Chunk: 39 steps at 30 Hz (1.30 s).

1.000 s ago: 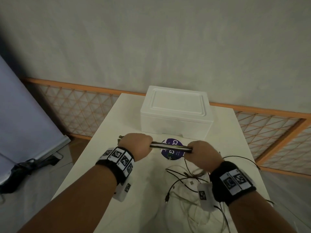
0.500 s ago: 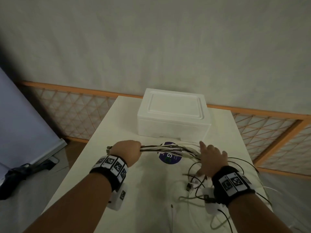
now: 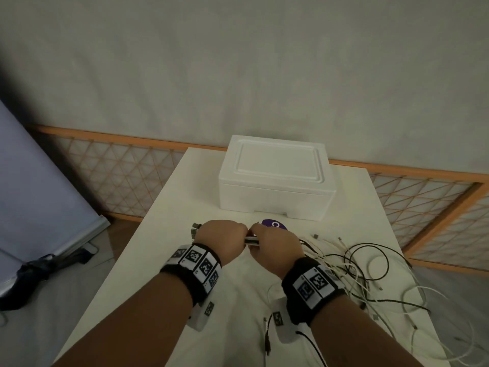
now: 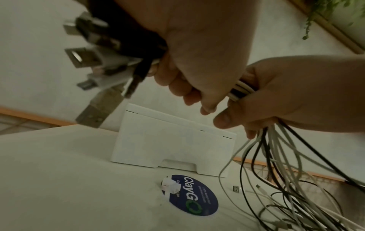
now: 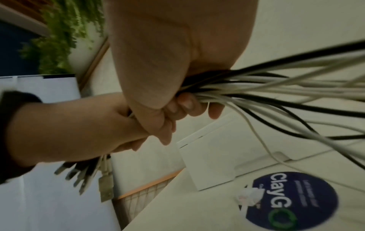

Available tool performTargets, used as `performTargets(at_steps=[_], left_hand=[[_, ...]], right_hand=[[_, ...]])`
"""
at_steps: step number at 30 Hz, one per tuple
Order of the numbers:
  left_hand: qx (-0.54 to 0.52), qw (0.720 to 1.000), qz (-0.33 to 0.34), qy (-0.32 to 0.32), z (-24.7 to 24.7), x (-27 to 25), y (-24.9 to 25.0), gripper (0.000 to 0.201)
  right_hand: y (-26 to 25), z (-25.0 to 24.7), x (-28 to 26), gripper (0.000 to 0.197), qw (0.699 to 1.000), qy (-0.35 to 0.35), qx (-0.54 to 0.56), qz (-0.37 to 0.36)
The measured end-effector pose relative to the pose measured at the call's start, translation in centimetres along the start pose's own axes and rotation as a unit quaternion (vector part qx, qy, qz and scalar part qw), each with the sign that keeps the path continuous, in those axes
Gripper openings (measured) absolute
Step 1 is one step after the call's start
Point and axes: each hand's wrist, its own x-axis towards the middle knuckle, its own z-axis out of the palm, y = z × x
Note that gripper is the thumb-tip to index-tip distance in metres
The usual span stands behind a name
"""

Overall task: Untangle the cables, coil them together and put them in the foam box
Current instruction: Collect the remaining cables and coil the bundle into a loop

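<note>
Several black and white cables are gathered into one bundle held above the white table. My left hand grips the bundle near its plug ends, and the USB plugs stick out past the fist. My right hand grips the same bundle right beside the left, the two fists almost touching. The loose lengths trail right and down onto the table. The white foam box stands with its lid on at the table's far side, beyond both hands.
A round blue sticker lies on the table just in front of the box, under the hands. An orange lattice fence runs behind the table. A grey board leans at the left, with a dark bag on the floor.
My right hand, spread over the loose cables half a second ago, has come back left and closed round the bundle right beside my left fist. The left hand kept its grip.
</note>
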Motion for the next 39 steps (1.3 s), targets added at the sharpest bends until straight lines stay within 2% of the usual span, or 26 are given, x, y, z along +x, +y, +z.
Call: performTargets(at_steps=[2,7,9,13,17,18,19,20,21,22,23,24,25,27,28,30,31,33,35,37,39], left_hand=[[-0.015,1.0,-0.004,-0.002,-0.1,0.4,-0.3,0.02],[-0.038,0.996,-0.076,-0.014,0.3,-0.1,-6.0,0.024],[-0.024,0.995,-0.096,-0.021,1.0,-0.9,-7.2,0.023],[-0.092,0.989,-0.111,-0.027,2.1,-1.9,-6.3,0.019],[-0.264,0.96,-0.094,-0.031,2.2,-2.2,-3.8,0.041],[-0.3,0.949,-0.091,-0.03,2.1,-2.3,-3.1,0.044],[-0.324,0.941,-0.092,-0.029,2.1,-2.5,-2.7,0.046],[-0.341,0.935,-0.091,-0.025,2.1,-2.5,-2.5,0.046],[-0.347,0.933,-0.092,-0.022,2.3,-2.6,-2.5,0.046],[-0.34,0.936,-0.09,-0.019,2.5,-2.6,-2.6,0.045],[-0.322,0.943,-0.085,-0.019,2.7,-2.7,-2.7,0.044],[-0.299,0.951,-0.075,-0.018,2.8,-2.8,-2.8,0.042],[-0.275,0.959,-0.063,-0.013,2.8,-2.9,-2.8,0.039],[-0.248,0.968,-0.036,0.015,2.1,-3.1,-2.6,0.027],[-0.242,0.97,-0.02,0.033,1.5,-3.2,-2.5,0.023],[-0.234,0.971,0.004,0.057,0.8,-3.4,-2.8,0.024],[-0.238,0.969,0.01,0.059,0.7,-3.4,-3.2,0.028],[-0.289,0.955,0.014,0.06,0.6,-3.4,-4.0,0.038],[-0.397,0.916,0.02,0.05,0.8,-3.3,-4.4,0.041],[-0.482,0.875,0.033,0.012,0.9,-3.3,-4.6,0.036],[-0.534,0.842,0.048,-0.055,1.1,-3.5,-5.2,0.027]], right_hand=[[1.1,0.2,-0.2,0.017,0.998,-0.012,0.038,0.039],[8.3,1.1,-3.5,0.026,0.973,-0.139,0.022,0.183],[9.8,1.2,-4.7,0.028,0.967,-0.144,0.027,0.208],[9.5,-3.8,-4.4,0.021,0.975,-0.031,0.0,0.22],[8.1,-11.1,-3.9,0.025,0.963,0.184,-0.045,0.192],[8.0,-11.6,-3.7,0.023,0.96,0.203,-0.038,0.19],[8.1,-11.7,-3.4,0.018,0.961,0.181,-0.053,0.201],[8.2,-11.3,-3.1,0.019,0.963,0.117,-0.095,0.224],[8.3,-10.6,-3.0,0.043,0.957,0.026,-0.138,0.254],[8.0,-9.8,-2.9,0.077,0.948,-0.051,-0.172,0.263],[7.1,-9.2,-2.7,0.107,0.953,-0.078,-0.178,0.233],[5.6,-8.6,-2.6,0.122,0.966,-0.072,-0.176,0.173],[3.6,-7.8,-2.3,0.127,0.981,-0.058,-0.158,0.096],[-0.1,-5.8,-1.6,0.114,0.993,-0.061,-0.098,-0.019],[-1.4,-4.7,-1.3,0.096,0.995,-0.074,-0.065,-0.033],[-1.8,-3.4,-0.8,0.049,0.996,-0.086,-0.01,-0.007],[-1.3,-3.2,-0.9,0.035,0.996,-0.089,-0.002,0.011],[0.3,-3.2,-1.3,0.031,0.995,-0.089,0.027,0.042],[1.6,-3.7,-1.4,0.031,0.989,-0.063,0.106,0.086],[1.8,-4.4,-1.3,0.028,0.982,-0.034,0.157,0.103],[1.0,-5.5,-1.0,0.029,0.986,-0.016,0.148,0.077]])
